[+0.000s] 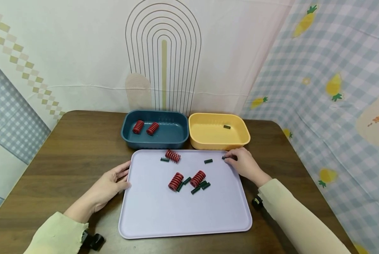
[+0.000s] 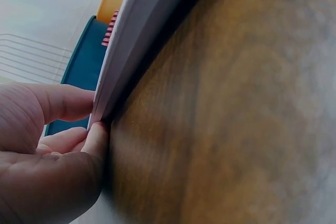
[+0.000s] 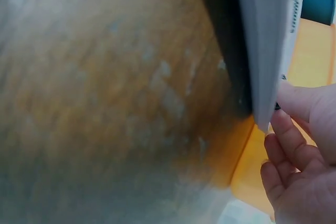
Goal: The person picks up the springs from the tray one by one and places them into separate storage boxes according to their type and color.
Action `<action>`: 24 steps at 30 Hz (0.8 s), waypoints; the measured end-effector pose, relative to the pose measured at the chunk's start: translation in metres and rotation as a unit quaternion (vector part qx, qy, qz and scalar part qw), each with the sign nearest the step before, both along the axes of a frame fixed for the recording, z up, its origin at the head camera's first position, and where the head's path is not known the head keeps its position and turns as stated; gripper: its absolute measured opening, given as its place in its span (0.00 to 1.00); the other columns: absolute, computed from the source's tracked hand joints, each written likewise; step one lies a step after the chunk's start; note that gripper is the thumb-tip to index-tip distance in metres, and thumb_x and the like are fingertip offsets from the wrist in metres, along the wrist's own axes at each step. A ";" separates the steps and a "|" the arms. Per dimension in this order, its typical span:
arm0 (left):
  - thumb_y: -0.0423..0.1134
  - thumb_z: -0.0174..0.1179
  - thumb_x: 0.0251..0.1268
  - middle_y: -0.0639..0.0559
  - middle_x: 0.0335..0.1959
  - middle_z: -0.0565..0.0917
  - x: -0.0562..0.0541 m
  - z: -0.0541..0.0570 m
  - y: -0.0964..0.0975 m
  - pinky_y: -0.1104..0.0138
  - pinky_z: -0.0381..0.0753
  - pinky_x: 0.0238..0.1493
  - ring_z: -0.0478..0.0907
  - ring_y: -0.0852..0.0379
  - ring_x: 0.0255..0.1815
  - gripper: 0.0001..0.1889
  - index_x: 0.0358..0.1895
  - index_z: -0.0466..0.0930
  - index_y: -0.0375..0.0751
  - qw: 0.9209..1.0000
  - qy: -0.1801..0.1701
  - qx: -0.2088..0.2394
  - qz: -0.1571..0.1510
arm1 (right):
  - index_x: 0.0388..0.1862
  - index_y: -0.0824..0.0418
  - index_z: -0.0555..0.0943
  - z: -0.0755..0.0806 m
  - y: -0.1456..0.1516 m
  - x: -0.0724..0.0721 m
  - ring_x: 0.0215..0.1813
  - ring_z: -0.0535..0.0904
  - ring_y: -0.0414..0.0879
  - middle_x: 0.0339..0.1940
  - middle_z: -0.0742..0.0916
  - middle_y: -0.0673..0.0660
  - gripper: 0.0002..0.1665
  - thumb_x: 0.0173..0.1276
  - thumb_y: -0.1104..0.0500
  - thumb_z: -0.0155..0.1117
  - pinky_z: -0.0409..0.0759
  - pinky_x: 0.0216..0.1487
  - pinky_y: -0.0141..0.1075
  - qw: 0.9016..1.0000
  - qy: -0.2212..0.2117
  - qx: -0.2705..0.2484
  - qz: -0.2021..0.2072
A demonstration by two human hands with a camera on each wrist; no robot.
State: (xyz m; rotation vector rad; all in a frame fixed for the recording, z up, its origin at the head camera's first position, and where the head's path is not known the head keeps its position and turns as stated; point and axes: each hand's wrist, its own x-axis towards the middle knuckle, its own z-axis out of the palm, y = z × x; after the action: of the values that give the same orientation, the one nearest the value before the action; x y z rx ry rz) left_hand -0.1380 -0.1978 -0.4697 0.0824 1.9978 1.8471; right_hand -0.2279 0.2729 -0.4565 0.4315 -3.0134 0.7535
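Observation:
My right hand (image 1: 244, 163) pinches a small dark green spring (image 1: 223, 157) between thumb and fingertips, low over the tray's far right corner. In the right wrist view, the thumb and fingers mostly hide this spring. At the tray's left side, my left hand (image 1: 111, 183) touches the rim with spread thumb and fingertips. The pale lilac tray (image 1: 151, 215) carries three large red springs, one of them (image 1: 175, 181) near its middle. Several small green springs lie among them, including a separate green spring (image 1: 208, 161) left of my right hand.
Behind the tray stand a dark blue bin (image 1: 154, 145) with two red springs (image 1: 152, 128) and, touching its right side, a yellow bin (image 1: 218, 145) with one green spring (image 1: 227, 127). All rest on a brown wooden table (image 1: 91, 141), with a printed cloth behind.

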 end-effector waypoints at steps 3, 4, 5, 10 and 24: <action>0.22 0.54 0.65 0.32 0.74 0.52 0.000 -0.001 0.000 0.71 0.68 0.61 0.51 0.45 0.74 0.41 0.78 0.44 0.39 1.000 0.001 -0.001 -0.001 | 0.42 0.57 0.86 0.005 0.002 0.003 0.51 0.77 0.52 0.45 0.85 0.55 0.08 0.66 0.57 0.67 0.75 0.52 0.50 1.000 0.000 -0.013 -0.009; 0.22 0.54 0.65 0.32 0.74 0.52 -0.001 -0.001 -0.001 0.71 0.68 0.61 0.51 0.45 0.74 0.41 0.78 0.44 0.39 1.000 0.001 -0.002 -0.001 | 0.43 0.57 0.86 0.007 0.002 0.004 0.49 0.78 0.52 0.45 0.85 0.55 0.08 0.67 0.57 0.66 0.76 0.50 0.49 1.000 0.003 -0.017 -0.010; 0.22 0.54 0.65 0.32 0.74 0.52 -0.001 -0.001 -0.001 0.71 0.68 0.61 0.52 0.45 0.74 0.41 0.78 0.45 0.39 1.000 0.000 -0.003 -0.001 | 0.43 0.57 0.85 0.009 0.003 0.005 0.48 0.78 0.51 0.45 0.85 0.55 0.08 0.67 0.58 0.66 0.77 0.49 0.48 1.000 0.006 -0.021 -0.012; 0.22 0.55 0.64 0.33 0.74 0.52 -0.001 -0.004 -0.002 0.72 0.69 0.60 0.53 0.46 0.74 0.41 0.78 0.45 0.40 1.000 -0.003 -0.008 0.000 | 0.44 0.60 0.84 0.021 0.007 0.009 0.44 0.78 0.50 0.42 0.83 0.56 0.08 0.68 0.60 0.64 0.79 0.44 0.45 0.998 0.041 -0.044 -0.019; 0.22 0.55 0.64 0.35 0.74 0.53 -0.002 -0.007 -0.002 0.71 0.69 0.60 0.54 0.47 0.74 0.41 0.78 0.46 0.40 1.000 -0.002 -0.015 0.003 | 0.47 0.63 0.83 0.039 0.002 -0.006 0.42 0.76 0.50 0.40 0.81 0.58 0.12 0.71 0.58 0.61 0.77 0.44 0.43 0.986 0.105 -0.110 -0.062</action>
State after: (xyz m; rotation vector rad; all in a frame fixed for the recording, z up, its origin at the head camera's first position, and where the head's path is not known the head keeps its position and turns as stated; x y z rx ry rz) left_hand -0.1395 -0.1994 -0.4768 0.0635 2.0237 1.8191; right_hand -0.2337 0.2747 -0.4178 0.2943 -2.6944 0.9518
